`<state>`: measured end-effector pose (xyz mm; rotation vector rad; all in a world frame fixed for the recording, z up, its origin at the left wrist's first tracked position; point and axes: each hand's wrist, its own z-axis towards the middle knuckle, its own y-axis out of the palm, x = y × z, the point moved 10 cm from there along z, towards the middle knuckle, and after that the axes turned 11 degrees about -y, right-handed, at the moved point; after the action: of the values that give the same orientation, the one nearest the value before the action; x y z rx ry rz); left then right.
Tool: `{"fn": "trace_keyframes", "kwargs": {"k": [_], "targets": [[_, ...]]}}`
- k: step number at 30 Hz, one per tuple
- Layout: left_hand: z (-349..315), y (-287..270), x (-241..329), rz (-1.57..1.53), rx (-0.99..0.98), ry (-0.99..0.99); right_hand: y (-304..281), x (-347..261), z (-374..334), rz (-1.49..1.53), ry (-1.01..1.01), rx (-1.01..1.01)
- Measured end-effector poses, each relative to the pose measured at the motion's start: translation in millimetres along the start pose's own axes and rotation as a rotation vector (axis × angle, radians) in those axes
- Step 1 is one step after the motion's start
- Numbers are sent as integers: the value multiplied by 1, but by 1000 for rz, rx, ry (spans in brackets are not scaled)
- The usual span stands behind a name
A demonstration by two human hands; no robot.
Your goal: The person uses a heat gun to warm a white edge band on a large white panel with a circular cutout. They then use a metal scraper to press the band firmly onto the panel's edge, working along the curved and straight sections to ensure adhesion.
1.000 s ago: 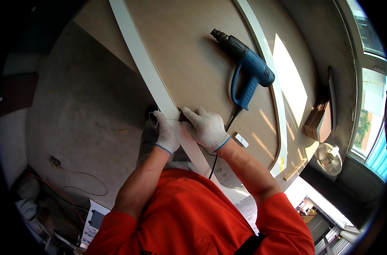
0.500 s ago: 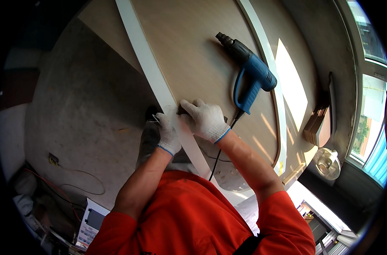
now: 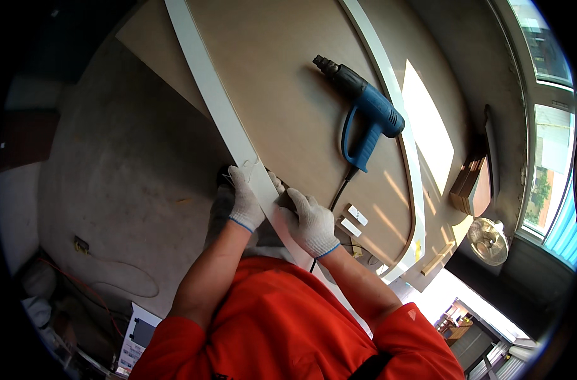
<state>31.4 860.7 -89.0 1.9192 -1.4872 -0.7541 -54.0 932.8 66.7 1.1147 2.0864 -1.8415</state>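
A long white strip (image 3: 215, 95) runs from the far edge down toward my body. My left hand (image 3: 245, 206), in a white knit glove, is wrapped round it, thumb on the near left side and fingertips showing on the other. A thin pale curl (image 3: 251, 164) lies on the strip beside the thumb. My gloved right hand (image 3: 312, 225) is closed at the strip's right side, round a small dark thing mostly hidden by the fingers. To the right, a blue heat gun (image 3: 372, 117) with a black nozzle lies on the brown panel (image 3: 269, 82).
Two small white blocks (image 3: 350, 220) lie beside the heat gun's cord (image 3: 340, 190). A second white strip (image 3: 399, 107) curves along the panel's right. Further right are stacked brown boards (image 3: 471, 183), a fan (image 3: 488, 240) and windows. Cables (image 3: 127, 256) cross the concrete floor at left.
My right hand has moved down along the strip toward my body. The left hand's fingertips now show on the strip's right side. Two white blocks have come into view by my right arm.
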Motion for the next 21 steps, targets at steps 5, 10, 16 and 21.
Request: {"fn": "trace_keyframes", "kwargs": {"k": [5,10,16,21], "targets": [[-14,27,-6,-73,47,-94,11,10,-24,156,139,55],[-21,34,-14,38,-44,-125,33,10,-45,58,260,-149],[-23,47,0,33,-152,-103,18,-4,-49,24,147,-44],[-23,58,11,124,-241,-44,12,-7,-51,31,106,1]]}}
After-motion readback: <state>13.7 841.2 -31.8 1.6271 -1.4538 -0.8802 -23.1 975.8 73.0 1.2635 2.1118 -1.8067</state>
